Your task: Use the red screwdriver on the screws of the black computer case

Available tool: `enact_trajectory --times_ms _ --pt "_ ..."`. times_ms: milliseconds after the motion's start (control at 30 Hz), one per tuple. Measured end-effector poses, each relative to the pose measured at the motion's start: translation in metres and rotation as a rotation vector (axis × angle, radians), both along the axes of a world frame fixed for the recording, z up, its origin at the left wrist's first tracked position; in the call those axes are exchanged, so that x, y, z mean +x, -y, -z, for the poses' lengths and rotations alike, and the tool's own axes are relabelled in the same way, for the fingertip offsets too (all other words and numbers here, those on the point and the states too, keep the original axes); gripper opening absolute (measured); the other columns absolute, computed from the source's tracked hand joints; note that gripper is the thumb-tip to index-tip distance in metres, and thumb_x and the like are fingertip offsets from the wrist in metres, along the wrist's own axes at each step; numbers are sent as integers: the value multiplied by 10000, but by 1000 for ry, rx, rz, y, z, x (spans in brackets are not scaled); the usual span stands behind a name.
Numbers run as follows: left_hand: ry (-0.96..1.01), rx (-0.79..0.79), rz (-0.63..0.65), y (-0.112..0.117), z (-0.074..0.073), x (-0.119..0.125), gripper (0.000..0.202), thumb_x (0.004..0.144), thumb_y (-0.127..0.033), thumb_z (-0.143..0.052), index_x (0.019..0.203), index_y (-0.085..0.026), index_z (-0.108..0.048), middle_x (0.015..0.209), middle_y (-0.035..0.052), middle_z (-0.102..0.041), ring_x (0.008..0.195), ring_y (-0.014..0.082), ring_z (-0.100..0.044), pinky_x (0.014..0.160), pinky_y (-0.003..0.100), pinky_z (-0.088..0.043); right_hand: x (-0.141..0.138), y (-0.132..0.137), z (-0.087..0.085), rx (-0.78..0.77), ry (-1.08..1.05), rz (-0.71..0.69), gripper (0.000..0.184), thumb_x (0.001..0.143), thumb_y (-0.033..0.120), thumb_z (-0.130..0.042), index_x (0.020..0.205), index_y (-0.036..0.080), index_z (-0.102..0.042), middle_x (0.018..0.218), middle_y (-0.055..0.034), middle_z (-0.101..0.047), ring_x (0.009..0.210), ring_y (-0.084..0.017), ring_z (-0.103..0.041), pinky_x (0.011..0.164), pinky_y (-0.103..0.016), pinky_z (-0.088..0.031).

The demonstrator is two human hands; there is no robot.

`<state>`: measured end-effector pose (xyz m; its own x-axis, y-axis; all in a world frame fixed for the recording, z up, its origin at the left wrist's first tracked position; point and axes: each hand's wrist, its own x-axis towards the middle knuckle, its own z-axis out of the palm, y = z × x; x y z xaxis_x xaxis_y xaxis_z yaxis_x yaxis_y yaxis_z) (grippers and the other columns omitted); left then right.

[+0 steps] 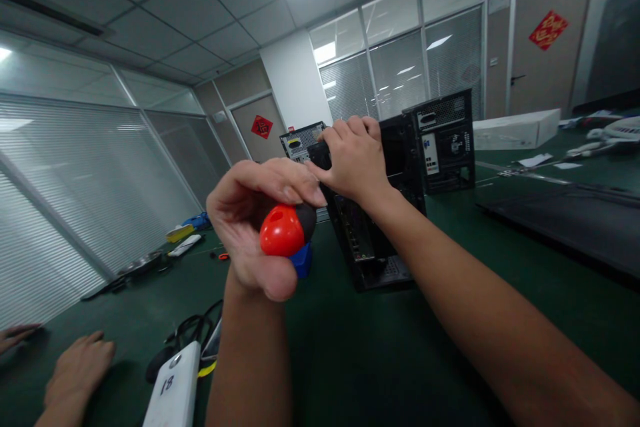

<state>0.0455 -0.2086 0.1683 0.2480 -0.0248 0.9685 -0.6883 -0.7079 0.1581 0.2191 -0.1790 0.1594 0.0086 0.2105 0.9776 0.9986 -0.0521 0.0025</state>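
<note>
My left hand (250, 227) is wrapped round a screwdriver (283, 230) with a red and black handle, its butt end facing me; the shaft is out of sight. My right hand (355, 157) grips the top edge of a black computer case (370, 234), fingers curled over it. The case stands open on the green table (320, 360), its dark inside partly hidden by my right forearm. Behind the left wrist, close to the case, a blue box (302, 260) shows in part.
More computer cases stand behind, one at the right (447, 140). A white box (517, 129) and a black panel (565, 224) lie right. Left are a white device marked 18 (173, 387), cables (193, 327) and another person's hand (80, 367).
</note>
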Motion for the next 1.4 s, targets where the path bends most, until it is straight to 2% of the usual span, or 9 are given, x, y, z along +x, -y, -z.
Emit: enact_trajectory --times_ms 233,433,533,633,700,900,1100,1233,1400 --pt "-108 -173 -9 16 -2 -5 500 862 -672 -649 754 -184 -660 629 19 -572 618 164 -554 726 360 -469 0 -1 0 5 6 5 458 936 574 -664 1125 157 -635 1100 -79 -556 1136 -272 -427 1102 -479 -271" --pt "-78 -79 13 9 2 -3 567 729 -689 -786 766 -196 -509 529 -48 -470 489 96 -409 674 322 -404 0 -2 1 24 11 -3 462 926 567 -673 1120 149 -631 1104 -85 -552 1121 -267 -426 1099 -478 -276" --pt "-70 -71 0 7 3 -2 531 741 -588 -832 785 -207 -464 519 -60 -477 484 96 -412 670 314 -406 0 -2 0 15 7 -8 454 928 559 -670 1116 147 -632 1100 -88 -553 1118 -266 -425 1100 -480 -272" --pt "-60 -29 -16 5 3 -2 452 770 -510 -832 760 -200 -503 561 -33 -535 526 119 -485 671 320 -425 0 -1 1 18 6 1 457 925 566 -672 1119 154 -634 1096 -81 -554 1121 -263 -428 1104 -476 -274" --pt "-22 42 -54 2 2 -1 455 740 -558 -841 743 -193 -570 646 -4 -566 607 142 -544 692 338 -457 0 -1 1 18 7 6 446 930 561 -663 1119 158 -636 1095 -77 -555 1127 -264 -430 1105 -476 -277" --pt "-10 113 -192 -4 -1 0 543 616 -730 -830 667 -208 -692 756 10 -424 732 147 -504 746 359 -476 0 1 0 -7 1 -8 435 946 539 -638 1143 152 -634 1122 -91 -556 1153 -276 -430 1119 -482 -263" --pt "5 59 -86 -9 -1 2 628 536 -686 -901 939 -237 -729 795 7 -564 701 140 -562 785 356 -521 0 2 0 -18 1 -18 435 951 535 -629 1136 141 -632 1126 -99 -551 1159 -284 -430 1114 -489 -265" --pt "-21 35 -17 -12 -1 3 637 524 -654 -920 912 -221 -660 760 0 -617 694 146 -606 777 332 -544 0 1 0 -19 0 -17 430 953 536 -635 1135 147 -634 1128 -97 -551 1154 -277 -426 1118 -488 -265" --pt "-53 -8 -3 -7 0 2 548 646 -653 -860 854 -203 -628 772 25 -685 737 170 -658 855 359 -559 0 1 0 -28 -1 -1 430 975 551 -613 1145 156 -635 1145 -99 -556 1155 -274 -415 1119 -491 -277"
